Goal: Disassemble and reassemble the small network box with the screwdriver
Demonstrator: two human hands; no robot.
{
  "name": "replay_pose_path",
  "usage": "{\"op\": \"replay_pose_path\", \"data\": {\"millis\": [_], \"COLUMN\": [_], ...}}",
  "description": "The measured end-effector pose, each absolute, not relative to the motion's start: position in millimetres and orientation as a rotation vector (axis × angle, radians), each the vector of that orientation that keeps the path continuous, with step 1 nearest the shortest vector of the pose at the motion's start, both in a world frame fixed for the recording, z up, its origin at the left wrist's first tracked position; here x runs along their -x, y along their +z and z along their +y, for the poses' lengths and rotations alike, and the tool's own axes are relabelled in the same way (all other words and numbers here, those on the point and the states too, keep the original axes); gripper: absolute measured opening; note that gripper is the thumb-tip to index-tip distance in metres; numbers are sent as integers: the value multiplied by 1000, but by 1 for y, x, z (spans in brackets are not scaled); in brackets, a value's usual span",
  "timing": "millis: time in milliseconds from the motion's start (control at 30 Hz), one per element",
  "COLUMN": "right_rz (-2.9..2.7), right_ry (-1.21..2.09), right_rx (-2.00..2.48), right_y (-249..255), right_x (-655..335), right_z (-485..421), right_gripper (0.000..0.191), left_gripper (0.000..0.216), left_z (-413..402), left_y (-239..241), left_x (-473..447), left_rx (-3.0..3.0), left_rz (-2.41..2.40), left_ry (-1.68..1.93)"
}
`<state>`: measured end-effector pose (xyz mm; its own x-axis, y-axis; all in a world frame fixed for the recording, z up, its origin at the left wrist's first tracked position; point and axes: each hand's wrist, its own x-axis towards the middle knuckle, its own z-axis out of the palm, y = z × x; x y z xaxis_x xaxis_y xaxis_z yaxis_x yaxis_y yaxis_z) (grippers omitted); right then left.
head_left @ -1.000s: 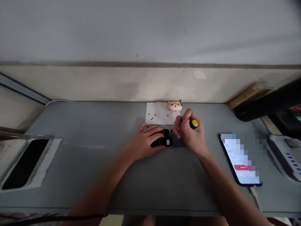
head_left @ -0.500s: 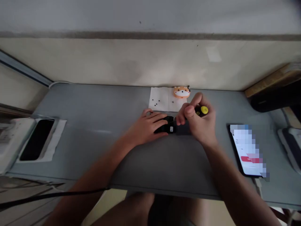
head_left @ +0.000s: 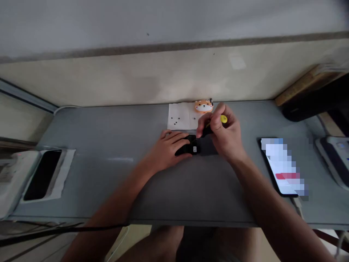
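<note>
A small black device [head_left: 191,147] with a white label lies on the grey table [head_left: 109,145], near its middle. My left hand [head_left: 170,149] rests over the device's left end, fingers curled round it and pressing it down. My right hand [head_left: 222,133] is closed round a screwdriver with a yellow-capped handle [head_left: 223,119]; its tip points down-left at the device's right part. Just behind, a white paper sheet [head_left: 181,116] carries several tiny black screws [head_left: 176,120].
An orange-and-white animal figure [head_left: 203,106] sits at the paper's far right corner. A lit phone [head_left: 283,165] lies at the right with a cable. A dark phone on white cloth [head_left: 42,174] lies left. A black object [head_left: 313,103] and a grey device [head_left: 334,158] stand far right.
The view has shifted with head motion. My right hand with the screwdriver has lifted slightly and tilted left; my left hand stays on the black device.
</note>
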<state>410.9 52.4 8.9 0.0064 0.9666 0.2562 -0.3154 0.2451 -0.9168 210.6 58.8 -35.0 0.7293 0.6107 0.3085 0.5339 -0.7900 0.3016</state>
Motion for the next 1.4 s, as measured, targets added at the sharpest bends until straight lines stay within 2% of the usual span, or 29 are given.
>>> {"op": "replay_pose_path", "data": {"millis": [133,267,400,600,700,900,1200,1400], "right_rz": [-1117,-1057,-1012,-1009,-1065,-978,-1266,-1260], "right_ry": [1086,1210,1302,1207,1139,1375,1103,1121], "right_rx": [791,736,709,789,785,710,723,660], "right_y": [10,16,16,9,9,14,14,9], "right_x": [-410,-410,-413,-414,-414,-416,-416,-411], "right_z": [54,54,53,55,57,56,53,54], "right_gripper": [47,48,36,48,45,36,32,34], "left_gripper": [32,33,31,29,27,29,26,27], "left_z": [57,56,56,56,57,58,58,58], "left_y": [-39,-42,-41,-40,-40,-40,-38,-41], "left_x": [-215,-219,-217,-217,-217,-216,-215,-216], "left_rx": [-2702,-2685,-2673,-2668,-2659,-2678,-2673,-2651], "left_rz": [935,954,945,960,960,943,961,978], "left_ry": [630,702,696,666,661,686,629,646]}}
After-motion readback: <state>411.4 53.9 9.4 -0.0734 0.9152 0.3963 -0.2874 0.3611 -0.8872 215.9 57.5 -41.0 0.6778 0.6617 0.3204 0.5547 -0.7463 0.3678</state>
